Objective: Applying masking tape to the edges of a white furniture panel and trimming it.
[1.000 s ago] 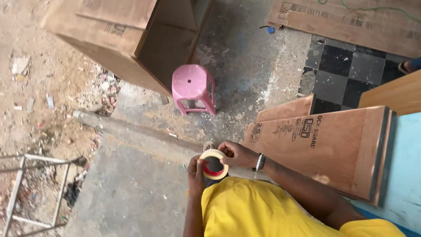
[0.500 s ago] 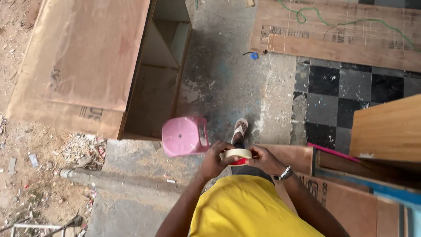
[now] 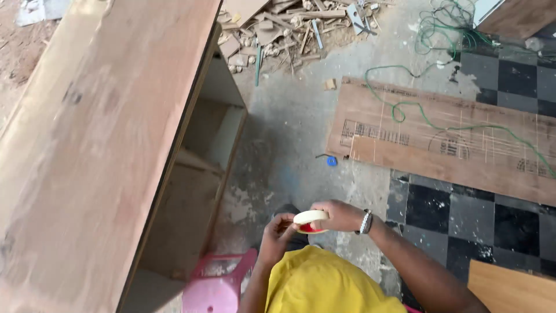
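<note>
A cream roll of tape [image 3: 309,218] with a red inner core is held in front of my yellow shirt [image 3: 324,287]. My right hand [image 3: 341,215], with a watch on the wrist, grips the roll from the right side. On the roll's left edge my left hand [image 3: 278,230] has its fingers closed. Both hands hover above the grey concrete floor [image 3: 289,133].
A big plywood cabinet [image 3: 110,145] lies on its side at the left, its shelves open toward me. A pink plastic stool [image 3: 217,284] stands below it. A plywood sheet [image 3: 446,139] with a green cable [image 3: 405,113] lies right. Wood scraps [image 3: 284,26] pile at the top; black checkered tiles [image 3: 463,214] at right.
The view has swung forward and left: the cabinet now fills the left side and the stool has dropped to the bottom edge. Both hands have stayed on the tape roll.
</note>
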